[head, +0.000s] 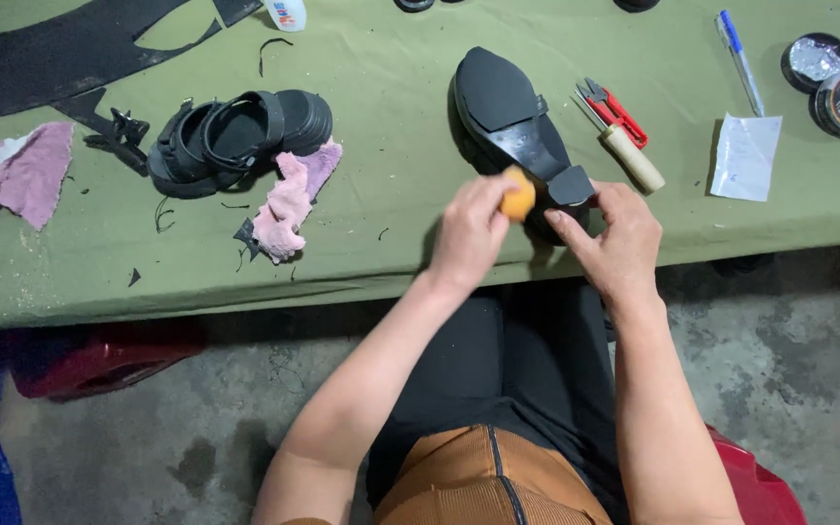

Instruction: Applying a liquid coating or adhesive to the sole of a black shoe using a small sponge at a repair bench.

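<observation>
A black heeled shoe [509, 117] lies sole-up on the green cloth-covered table [381, 87], its heel toward me. My left hand [471, 233] pinches a small round orange sponge [518, 196] and presses it against the shoe near the heel. My right hand [612, 233] grips the shoe's heel block [570, 185] from the right side, steadying it at the table's front edge.
A black platform sandal [240, 136] sits at the left with a pink rag [289, 199] beside it; another pink rag [26, 173] lies far left. Red snips [616, 115], a wooden-handled tool [632, 157], a pen [739, 58], white paper [747, 156] and polish tins [833, 83] lie right.
</observation>
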